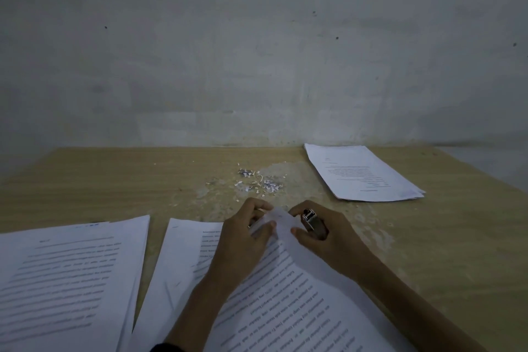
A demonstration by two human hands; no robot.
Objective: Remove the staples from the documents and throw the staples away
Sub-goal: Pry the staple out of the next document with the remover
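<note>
Head view. Lower middle of the frame: white printed document (285, 294) on the light wooden bench (114, 180), lying partly over further white sheets (177, 251). Far corner lifted off the bench and crumpled, directly between the two grips. No telling the staple itself: too small, and covered by fingers and paper.

Counted:
- Two grips.
- One silver metal staple remover with a black tip (313, 223).
- Paper in four places: the worked document; the sheets under it; a white printed stack (63, 280) just beside them at lower left; and a white stack with centred print (363, 174) well apart at upper right, by the grey wall (257, 51).
- One loose scatter of white paper scraps and small grey bits (257, 180) on the bench above the grips, near but not touching.

Left grip (243, 237): clenched on the raised corner, thumb and curled fingers pinching the paper from the left. Right grip (323, 237): closed round the staple remover, black tip pointing up-frame, thumb and forefinger also on the same corner from the right.
</note>
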